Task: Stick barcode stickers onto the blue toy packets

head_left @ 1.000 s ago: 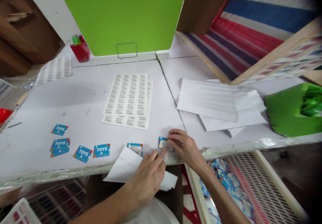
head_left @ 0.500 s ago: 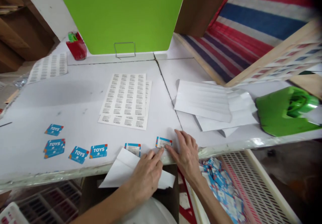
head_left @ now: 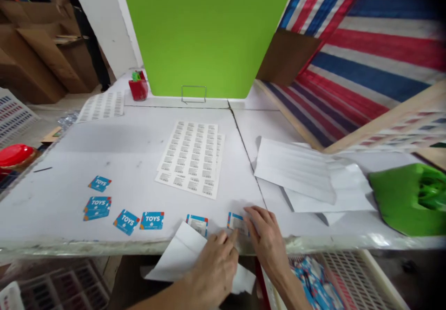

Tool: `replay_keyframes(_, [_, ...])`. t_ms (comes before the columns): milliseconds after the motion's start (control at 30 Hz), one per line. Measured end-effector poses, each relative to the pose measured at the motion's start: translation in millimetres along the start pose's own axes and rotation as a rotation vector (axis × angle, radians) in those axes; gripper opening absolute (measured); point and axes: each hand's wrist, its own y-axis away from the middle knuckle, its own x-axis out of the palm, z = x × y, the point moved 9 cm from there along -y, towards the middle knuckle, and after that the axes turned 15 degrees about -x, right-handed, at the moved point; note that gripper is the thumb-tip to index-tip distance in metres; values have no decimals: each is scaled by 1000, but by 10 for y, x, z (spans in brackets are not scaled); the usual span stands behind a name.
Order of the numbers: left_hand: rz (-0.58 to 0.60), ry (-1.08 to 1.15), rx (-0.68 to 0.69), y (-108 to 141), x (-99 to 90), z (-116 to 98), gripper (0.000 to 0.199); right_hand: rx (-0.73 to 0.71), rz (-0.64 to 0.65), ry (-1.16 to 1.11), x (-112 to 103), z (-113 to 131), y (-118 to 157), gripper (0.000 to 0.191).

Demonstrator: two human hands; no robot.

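Observation:
A small blue-edged card with a whitish printed label [head_left: 239, 222] lies face up near the table's front edge. My left hand [head_left: 218, 261] reaches its index finger to the label's lower edge, while the other fingers hold a folded white paper sheet [head_left: 184, 247] that juts over the edge. On the card's right side rest the fingertips of my right hand [head_left: 266, 231], spread and slightly bent, partly hiding it. Another labelled card [head_left: 198, 224] lies to the left, partly under the paper. Further left are several blue TOYS cards [head_left: 152, 220]. Sheets of printed barcode stickers [head_left: 191, 159] lie behind.
Crumpled white papers [head_left: 296, 171] and a green container [head_left: 407, 198] sit at the right. A red cup [head_left: 138, 87] stands near a green board [head_left: 209, 31] at the back. Below the table's front edge, a crate [head_left: 362, 277] holds many blue cards.
The camera view has shifted, so everything appears lower and further right. My right fingers have moved onto the card's right side; my left index finger stays at the label.

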Motion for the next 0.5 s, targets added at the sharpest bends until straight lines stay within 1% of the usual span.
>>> replay_keyframes(67, [-95, 17, 16, 68, -33, 1, 20, -54, 33, -19, 27, 99, -14, 27])
replay_keyframes(133, [-211, 35, 19, 185, -67, 48, 15, -83, 84, -31, 78, 166, 13, 26])
replay_keyframes(200, [-312, 50, -5, 351, -102, 161, 5, -88, 135, -52, 134, 187, 64, 22])
replay_keyframes(233, [-347, 59, -19, 448, -123, 234, 8, -75, 156, -68, 156, 181, 91, 19])
replay_keyframes(300, [-413, 104, -43, 662, -214, 402, 15, -3, 185, -100, 183, 143, 129, 16])
replay_keyframes(367, [-421, 167, -87, 854, -318, 593, 19, 106, 235, -154, 232, 133, 136, 15])
replay_keyframes(400, [-387, 195, -119, 927, -350, 687, 19, 148, 260, -199, 267, 169, 116, 15])
replay_keyframes(433, [-351, 223, -151, 992, -380, 773, 19, 168, 284, -250, 308, 243, 74, 16])
replay_keyframes(500, [-273, 267, -212, 1096, -419, 914, 18, 126, 336, -315, 405, 481, -69, 25])
